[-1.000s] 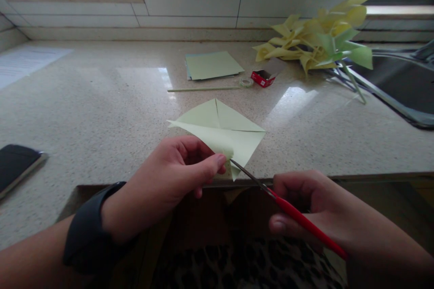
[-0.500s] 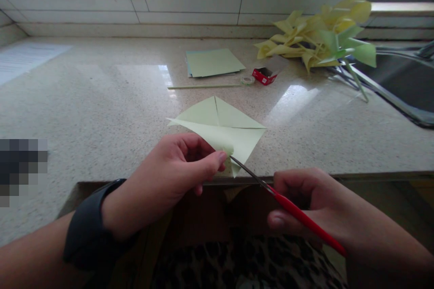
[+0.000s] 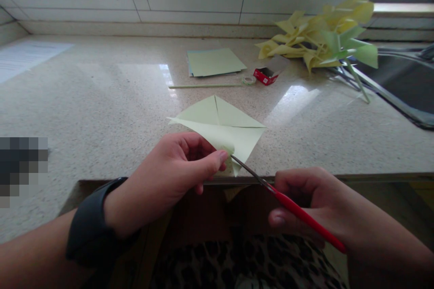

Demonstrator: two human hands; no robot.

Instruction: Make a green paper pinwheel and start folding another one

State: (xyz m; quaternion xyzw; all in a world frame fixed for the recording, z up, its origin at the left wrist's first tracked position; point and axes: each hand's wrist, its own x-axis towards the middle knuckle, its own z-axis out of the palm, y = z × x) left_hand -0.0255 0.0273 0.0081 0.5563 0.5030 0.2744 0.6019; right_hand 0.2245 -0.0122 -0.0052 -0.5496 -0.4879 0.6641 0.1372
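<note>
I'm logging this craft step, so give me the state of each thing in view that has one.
Left hand: pinching the green paper's near corner.
Right hand: gripping the scissors.
Green paper: folded and creased, lifted at the counter edge.
Scissors: blade tips at the paper, nearly shut.
Red box: open.
Paper stack: flat.
Pinwheels: finished, lying heaped.

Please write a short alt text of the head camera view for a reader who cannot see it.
A person's left hand pinches the near corner of a folded pale green paper while the right hand holds red-handled scissors, blades at that corner. Behind on the speckled counter lie a paper stack, a thin stick, a tape roll, a small red box and paper pinwheels.
</note>
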